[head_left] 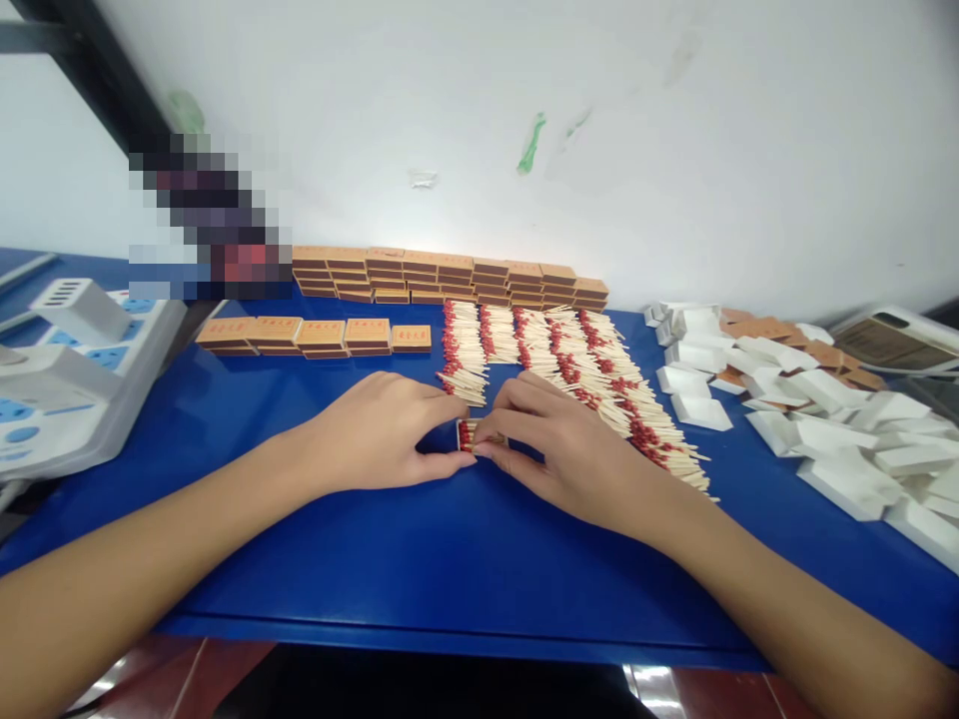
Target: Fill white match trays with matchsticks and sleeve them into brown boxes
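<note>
While the left hand [382, 429] is narrowing its thumb and forefinger on the left end of a small matchbox tray [459, 435], the right hand [558, 439] is curling over the tray's other end. The right fingertips are bunching close together above the red-headed matches [466, 436] inside; whether they are pinching any, I cannot tell. The tray is sitting directly between the two sets of fingertips, heads showing at the left-hand end.

Just beyond the fingers, loose matchsticks [498, 345] are lying in several rows, the outer ones running down behind the right hand. Beyond the left fingers, a short row of filled-out orange matchboxes [367, 335] is standing on the blue tabletop [375, 569], and farther off, a longer stacked bank of matchboxes [420, 270] is lining the wall [360, 130]. Well to the right of the right fingers, white empty trays [846, 479] are lying heaped, with orange matchbox sleeves [764, 330] showing among them. Well left of the left fingers, a power strip [150, 384] is resting, holding a multi-slot adapter [79, 312].
</note>
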`<state>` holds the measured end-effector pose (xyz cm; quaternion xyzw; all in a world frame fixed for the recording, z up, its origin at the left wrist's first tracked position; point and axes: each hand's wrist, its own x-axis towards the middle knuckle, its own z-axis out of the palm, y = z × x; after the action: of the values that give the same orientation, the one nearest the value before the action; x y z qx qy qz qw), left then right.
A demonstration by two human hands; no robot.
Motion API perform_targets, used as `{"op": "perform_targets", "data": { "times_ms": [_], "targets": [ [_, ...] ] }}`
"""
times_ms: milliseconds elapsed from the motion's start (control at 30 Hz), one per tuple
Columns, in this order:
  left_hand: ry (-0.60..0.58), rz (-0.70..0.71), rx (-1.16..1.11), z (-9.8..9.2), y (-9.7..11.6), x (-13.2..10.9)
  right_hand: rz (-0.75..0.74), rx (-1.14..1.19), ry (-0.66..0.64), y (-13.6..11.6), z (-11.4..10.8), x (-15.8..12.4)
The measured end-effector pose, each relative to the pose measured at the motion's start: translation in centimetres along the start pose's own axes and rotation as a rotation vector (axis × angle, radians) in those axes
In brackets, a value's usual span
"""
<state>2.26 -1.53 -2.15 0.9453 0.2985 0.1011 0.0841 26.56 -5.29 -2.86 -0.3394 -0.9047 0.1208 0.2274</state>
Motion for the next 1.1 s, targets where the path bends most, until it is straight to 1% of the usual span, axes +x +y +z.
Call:
{"op": "perform_targets", "data": {
  "times_ms": [267, 333, 433, 500, 600, 667, 733, 800, 867, 933, 1000, 1100],
  "targets": [
    [-0.033, -0.016, 0.002, -0.3, 0.1, 0.0, -0.004, 0.045, 0.004, -0.1, -0.3, -0.3],
    [-0.034, -0.005, 0.004, -0.4, 0.1, 0.0, 0.02, 0.028, 0.058, 0.5, -0.3, -0.2],
    [-0.038, 0.02, 0.0, -0.4, 0.3, -0.1, 0.078, -0.057, 0.182, 1.9, 0.0, 0.2],
    [-0.041, 0.035, -0.021, -0.4, 0.6, -0.2, 0.101, -0.085, 0.21, 2.7, 0.5, 0.8],
    [-0.055, 0.057, -0.074, -0.2, 1.1, -0.3, 0.104, -0.072, 0.195, 3.1, 1.1, 1.6],
    [-0.072, 0.067, -0.094, 0.0, 1.4, -0.3, 0.092, -0.087, 0.176, 3.0, 0.8, 2.1],
    [-0.08, 0.064, -0.093, 0.1, 1.4, -0.3, 0.076, -0.13, 0.169, 3.1, -0.1, 2.7],
    [-0.077, 0.052, -0.073, 0.0, 1.2, -0.3, 0.091, -0.186, 0.162, 3.8, -1.4, 3.2],
    [-0.069, 0.036, -0.04, -0.1, 0.8, -0.2, 0.165, -0.247, 0.12, 4.9, -2.6, 3.7],
    [-0.065, 0.018, -0.013, -0.3, 0.6, -0.2, 0.232, -0.283, 0.066, 6.0, -3.1, 3.9],
    [-0.063, 0.011, -0.005, -0.4, 0.4, -0.2, 0.25, -0.286, 0.032, 6.8, -2.9, 4.0],
    [-0.057, 0.02, -0.007, -0.3, 0.4, -0.2, 0.227, -0.308, 0.037, 7.3, -1.7, 4.1]
  ]
}}
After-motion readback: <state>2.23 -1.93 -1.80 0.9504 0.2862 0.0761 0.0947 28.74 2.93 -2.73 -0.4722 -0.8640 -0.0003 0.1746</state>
